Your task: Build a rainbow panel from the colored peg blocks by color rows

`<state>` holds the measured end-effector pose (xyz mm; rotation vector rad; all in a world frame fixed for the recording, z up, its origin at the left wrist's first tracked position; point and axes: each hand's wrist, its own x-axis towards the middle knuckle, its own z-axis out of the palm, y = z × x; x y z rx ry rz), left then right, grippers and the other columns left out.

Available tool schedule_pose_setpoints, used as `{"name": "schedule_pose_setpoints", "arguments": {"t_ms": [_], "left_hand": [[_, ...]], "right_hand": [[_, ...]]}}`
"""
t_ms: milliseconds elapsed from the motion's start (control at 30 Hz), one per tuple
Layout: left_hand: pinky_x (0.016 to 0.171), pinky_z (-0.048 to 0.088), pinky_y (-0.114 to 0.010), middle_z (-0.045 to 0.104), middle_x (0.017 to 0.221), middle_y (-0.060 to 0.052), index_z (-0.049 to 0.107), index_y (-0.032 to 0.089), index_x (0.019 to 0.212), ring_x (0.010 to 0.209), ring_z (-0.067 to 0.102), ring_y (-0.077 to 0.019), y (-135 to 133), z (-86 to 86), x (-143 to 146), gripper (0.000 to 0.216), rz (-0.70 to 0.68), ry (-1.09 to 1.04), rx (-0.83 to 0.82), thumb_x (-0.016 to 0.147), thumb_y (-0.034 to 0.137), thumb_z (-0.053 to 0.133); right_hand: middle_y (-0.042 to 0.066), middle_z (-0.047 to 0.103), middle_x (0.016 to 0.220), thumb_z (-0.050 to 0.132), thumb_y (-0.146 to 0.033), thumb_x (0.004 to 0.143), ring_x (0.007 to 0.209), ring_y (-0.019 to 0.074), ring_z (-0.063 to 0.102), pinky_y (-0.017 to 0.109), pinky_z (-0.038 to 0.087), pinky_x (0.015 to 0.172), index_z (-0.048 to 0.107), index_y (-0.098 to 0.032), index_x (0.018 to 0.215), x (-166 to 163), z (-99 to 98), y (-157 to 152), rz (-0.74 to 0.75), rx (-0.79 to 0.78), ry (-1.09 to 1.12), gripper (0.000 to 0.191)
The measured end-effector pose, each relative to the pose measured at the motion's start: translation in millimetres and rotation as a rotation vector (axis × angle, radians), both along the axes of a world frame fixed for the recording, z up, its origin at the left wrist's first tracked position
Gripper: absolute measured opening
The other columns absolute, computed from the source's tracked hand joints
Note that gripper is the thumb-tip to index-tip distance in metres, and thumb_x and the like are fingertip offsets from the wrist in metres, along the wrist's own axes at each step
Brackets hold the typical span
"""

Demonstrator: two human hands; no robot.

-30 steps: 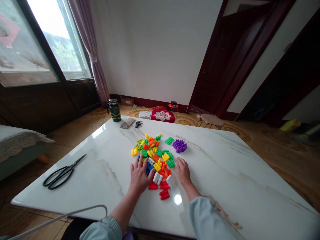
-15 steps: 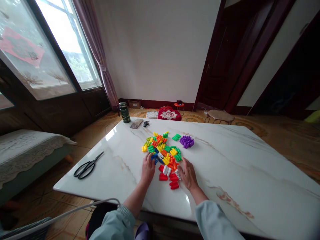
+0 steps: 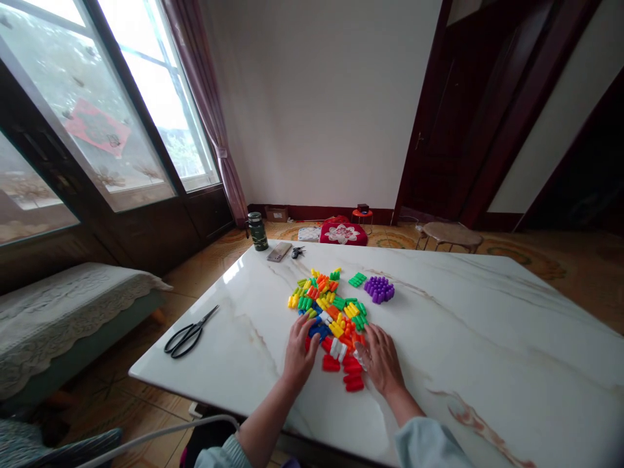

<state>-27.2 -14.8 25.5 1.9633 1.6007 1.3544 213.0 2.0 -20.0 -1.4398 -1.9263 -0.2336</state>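
A pile of coloured plastic building pieces (image 3: 331, 309) in yellow, green, orange, blue, white and red lies on the white marble table (image 3: 463, 338). My left hand (image 3: 298, 351) rests flat at the pile's near left edge, fingers spread, touching blue and red pieces. At the near right edge my right hand (image 3: 383, 357) lies with fingers stretched toward white and red pieces. A cluster of purple pieces (image 3: 379, 289) and a small green block (image 3: 357, 279) sit apart behind the pile.
Black scissors (image 3: 189, 335) lie near the table's left edge. At the far corner stand a dark bottle (image 3: 257, 231), a phone (image 3: 279, 252) and keys (image 3: 297, 251). A bed (image 3: 58, 318) is on the left; a red cushion (image 3: 343, 233) and a stool (image 3: 451, 235) are on the floor beyond.
The camera has swung left and risen a little. My right hand has drawn in against the pile's right edge; my left hand stays at the left edge.
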Motion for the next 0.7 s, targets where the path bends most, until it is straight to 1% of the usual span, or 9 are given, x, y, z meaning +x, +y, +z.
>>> {"name": "schedule_pose_setpoints", "arguments": {"t_ms": [67, 133, 233, 400, 500, 533, 600, 667, 700], "left_hand": [[0.116, 0.027, -0.052, 0.042, 0.150, -0.008, 0.053, 0.026, 0.134, 0.143, 0.031, -0.0270, -13, 9.0, 9, 0.046, -0.132, 0.210, 0.008, 0.092, 0.044, 0.048], [0.117, 0.019, -0.059, 0.033, 0.156, -0.008, 0.047, 0.029, 0.140, 0.146, 0.023, -0.0328, -21, 15.2, 19, 0.063, -0.259, 0.381, 0.021, 0.084, 0.056, 0.056], [0.116, 0.014, -0.065, 0.030, 0.157, -0.007, 0.040, 0.034, 0.145, 0.146, 0.021, -0.0374, -23, 17.0, 35, 0.078, -0.362, 0.528, -0.001, 0.076, 0.064, 0.062], [0.115, 0.018, -0.064, 0.043, 0.150, -0.008, 0.052, 0.032, 0.136, 0.140, 0.035, -0.0348, -3, 13.6, 38, 0.055, -0.296, 0.548, -0.070, 0.086, 0.054, 0.056], [0.116, 0.023, -0.057, 0.046, 0.148, -0.009, 0.053, 0.030, 0.135, 0.138, 0.039, -0.0299, 20, 21.6, 28, 0.049, -0.296, 0.522, -0.038, 0.090, 0.050, 0.050], [0.116, 0.025, -0.055, 0.046, 0.148, -0.009, 0.052, 0.028, 0.135, 0.137, 0.039, -0.0286, 31, 26.4, 25, 0.048, -0.280, 0.515, -0.029, 0.091, 0.048, 0.050], [0.116, 0.028, -0.049, 0.048, 0.145, -0.010, 0.054, 0.026, 0.132, 0.136, 0.040, -0.0261, 58, 37.1, 21, 0.043, -0.183, 0.506, -0.039, 0.092, 0.040, 0.049], [0.114, 0.032, -0.046, 0.045, 0.147, -0.011, 0.051, 0.023, 0.135, 0.138, 0.038, -0.0267, 90, 46.3, 18, 0.046, -0.059, 0.530, -0.125, 0.092, 0.038, 0.050], [0.113, 0.032, -0.048, 0.043, 0.148, -0.014, 0.049, 0.020, 0.137, 0.138, 0.038, -0.0287, 107, 49.2, 18, 0.050, -0.027, 0.533, -0.149, 0.091, 0.038, 0.051]], "right_hand": [[0.016, 0.058, 0.129, 0.038, -0.054, 0.096, 0.122, 0.0281, 0.050, 0.047, 0.040, 0.102, 0.050, -0.016, 0.131, -1, 1.8, -1, -0.005, -0.003, 0.003, 0.053], [0.016, 0.058, 0.129, 0.037, -0.054, 0.096, 0.123, 0.0281, 0.049, 0.047, 0.040, 0.103, 0.051, -0.017, 0.131, -1, 3.7, -2, -0.009, -0.013, 0.007, 0.053], [0.016, 0.058, 0.129, 0.035, -0.054, 0.096, 0.123, 0.0282, 0.049, 0.048, 0.040, 0.104, 0.051, -0.016, 0.131, -3, 6.2, -3, -0.016, -0.021, 0.012, 0.054], [0.016, 0.058, 0.129, 0.038, -0.050, 0.097, 0.122, 0.0277, 0.050, 0.046, 0.040, 0.105, 0.052, -0.015, 0.130, -3, 8.8, -4, -0.015, -0.024, 0.012, 0.051], [0.016, 0.058, 0.130, 0.039, -0.050, 0.096, 0.123, 0.0280, 0.049, 0.046, 0.040, 0.105, 0.052, -0.015, 0.130, -3, 8.1, -4, -0.025, -0.030, 0.001, 0.050], [0.016, 0.057, 0.130, 0.039, -0.050, 0.096, 0.123, 0.0283, 0.049, 0.047, 0.040, 0.105, 0.052, -0.015, 0.130, -3, 7.6, -4, -0.032, -0.032, -0.001, 0.050], [0.015, 0.058, 0.131, 0.041, -0.051, 0.095, 0.123, 0.0287, 0.049, 0.047, 0.040, 0.105, 0.052, -0.016, 0.130, -3, 6.7, -4, -0.040, -0.032, -0.004, 0.050], [0.014, 0.058, 0.130, 0.043, -0.050, 0.094, 0.122, 0.0286, 0.050, 0.047, 0.040, 0.105, 0.052, -0.018, 0.131, -2, 6.3, -3, -0.037, -0.031, -0.003, 0.049], [0.013, 0.058, 0.130, 0.044, -0.050, 0.094, 0.122, 0.0286, 0.050, 0.046, 0.040, 0.104, 0.051, -0.019, 0.131, -2, 6.2, -3, -0.035, -0.032, -0.002, 0.049]]}}
